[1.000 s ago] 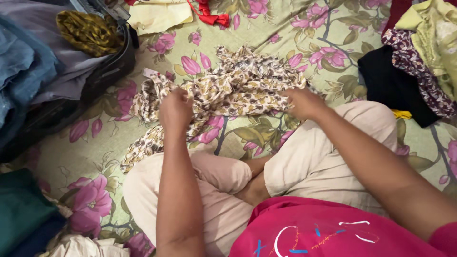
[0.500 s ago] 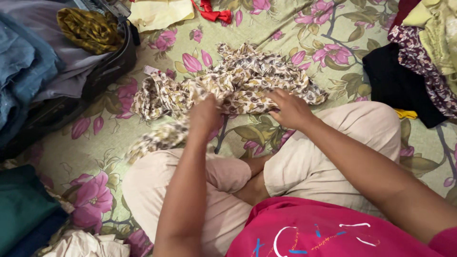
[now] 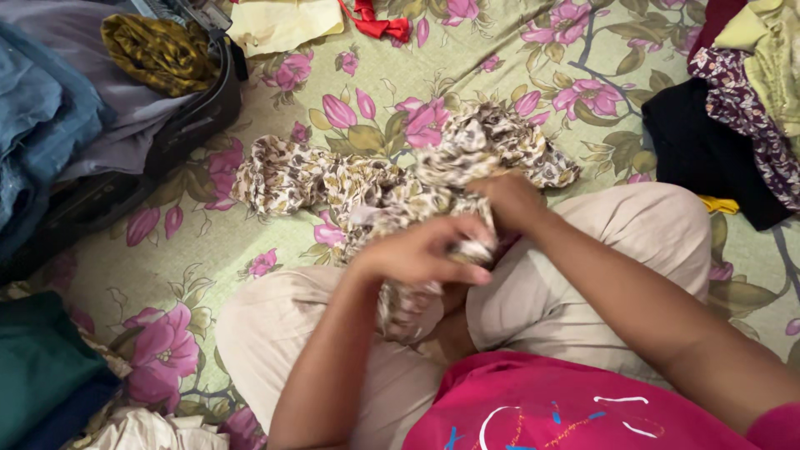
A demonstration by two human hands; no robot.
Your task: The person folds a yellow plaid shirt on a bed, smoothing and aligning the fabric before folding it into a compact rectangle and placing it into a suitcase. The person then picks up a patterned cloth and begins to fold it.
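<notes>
Left hand [image 3: 417,254]: forearm rising from the lower frame, wrist bent, fingers curled shut around a bunched fold of the cream cloth with brown and olive leaf print [image 3: 375,187], held just above the lap.

Right hand [image 3: 510,198]: arm crossing from the lower right over the right knee, fingers closed on the same cloth a little farther out; the two hands sit close together, the gathered fabric between them.

Cloth: the gripped part hangs down between the knees of the pale beige trousers [image 3: 583,275]; the rest trails left and outward, lying crumpled on the green bedsheet with pink flowers [image 3: 167,267].

Edges, left: an open black suitcase [image 3: 200,108] filled with blue, grey and mustard patterned garments, near the cloth's far-left end. Lower left: dark green folded fabric [image 3: 37,358].

Edges, right: a pile of black, maroon floral and yellow-green clothes [image 3: 733,108], well apart from the hands.

Far edge: a pale yellow folded piece [image 3: 279,25] and a red strip [image 3: 379,25].

Open room: bare sheet lies left of the left knee and beyond the cloth.
</notes>
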